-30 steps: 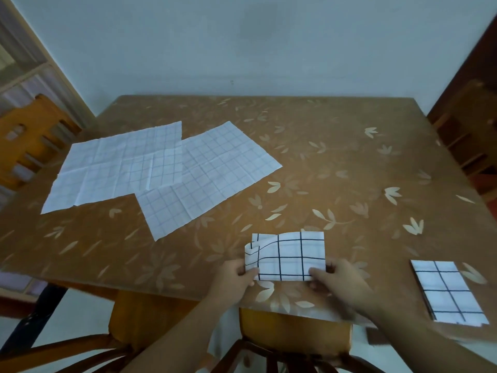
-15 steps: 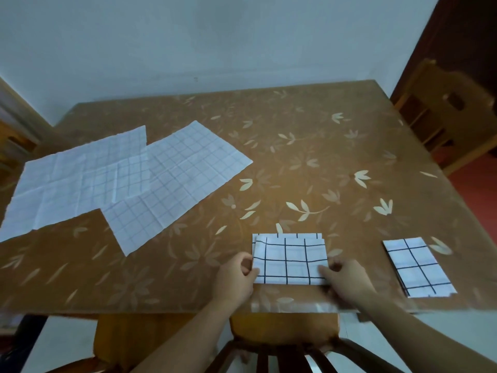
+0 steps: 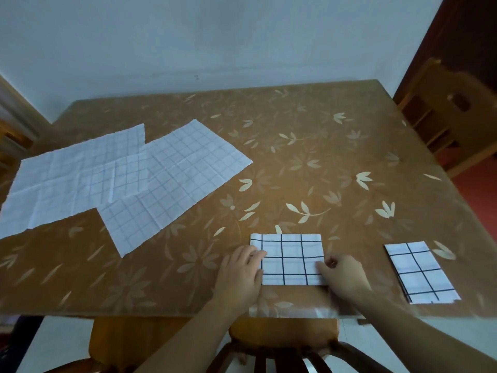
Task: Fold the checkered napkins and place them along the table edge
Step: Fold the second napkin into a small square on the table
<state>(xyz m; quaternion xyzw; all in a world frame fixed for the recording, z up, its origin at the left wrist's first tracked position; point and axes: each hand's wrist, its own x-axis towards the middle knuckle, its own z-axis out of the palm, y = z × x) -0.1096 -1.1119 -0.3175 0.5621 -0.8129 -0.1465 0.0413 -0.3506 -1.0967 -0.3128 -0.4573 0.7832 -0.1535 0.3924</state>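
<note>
A folded white napkin with black checks (image 3: 291, 258) lies flat near the table's front edge. My left hand (image 3: 239, 275) rests on its left side, fingers pressing the cloth. My right hand (image 3: 343, 275) presses its lower right corner. A second folded checkered napkin (image 3: 421, 271) lies to the right along the front edge, apart from both hands. Two unfolded napkins lie spread at the left: one (image 3: 174, 181) overlaps the other (image 3: 70, 179).
The brown table (image 3: 309, 162) has a leaf-patterned cover. A wooden chair (image 3: 451, 117) stands at the right side, another chair back (image 3: 282, 354) sits below the front edge. A pale wall runs behind the table.
The napkin's raised top layer has been laid down flat, making a neat rectangle. Both hands shifted from gripping its lower corners to pressing on it. The camera view swung to the right.
</note>
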